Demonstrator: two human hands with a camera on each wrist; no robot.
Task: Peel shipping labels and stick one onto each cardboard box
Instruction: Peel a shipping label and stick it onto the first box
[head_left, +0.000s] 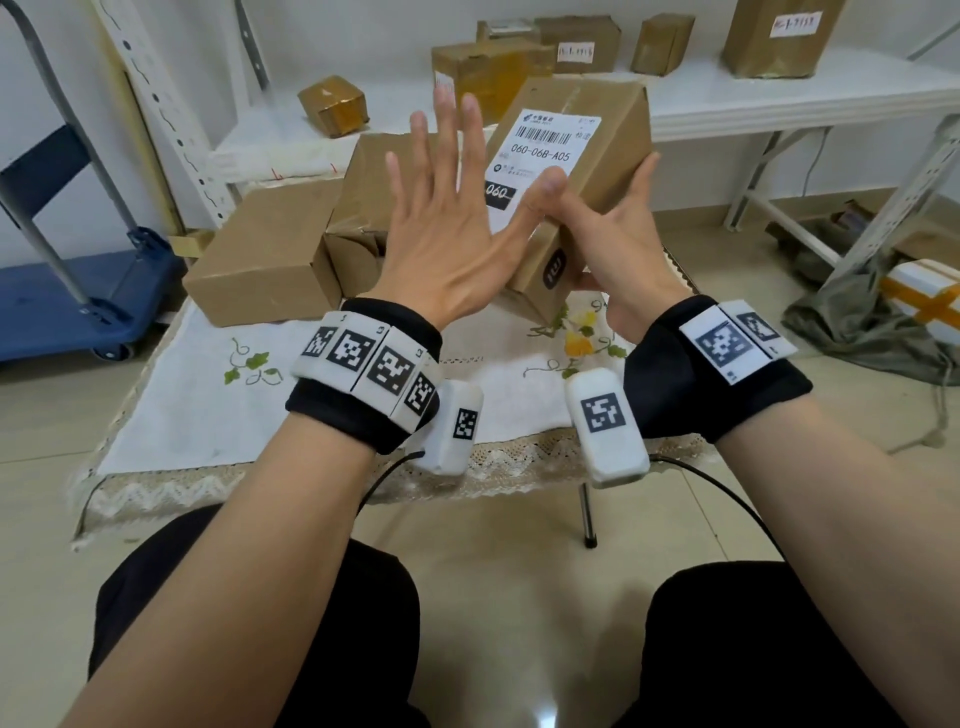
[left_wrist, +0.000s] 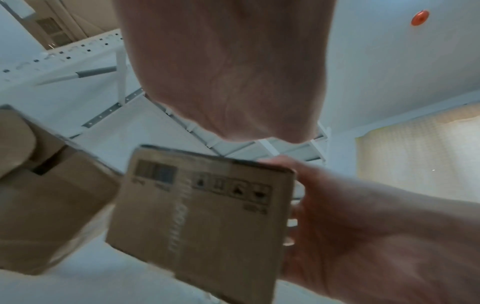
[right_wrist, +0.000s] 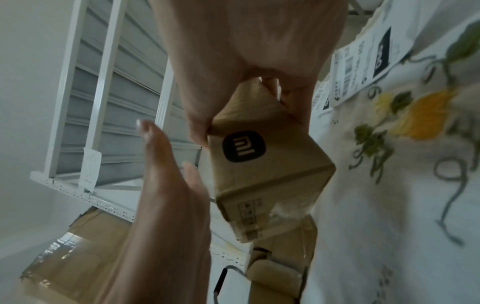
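1. Right hand (head_left: 618, 244) grips the box (head_left: 597, 156) aloft, thumb on its label (head_left: 540, 156).
2. Left hand (head_left: 447, 208) is flat and spread beside the label, holding nothing.
3. Step judged: pressing the label flat.
4. Next: set the box down on the worktop (head_left: 218, 415), then take an unlabelled box (head_left: 265, 254) left of the left hand.

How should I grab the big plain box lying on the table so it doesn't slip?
Probably with both hands, from above, one palm on each short end of the plain box. It lies flat and looks too wide for one hand; more boxes crowd its right side, so reach in carefully there.
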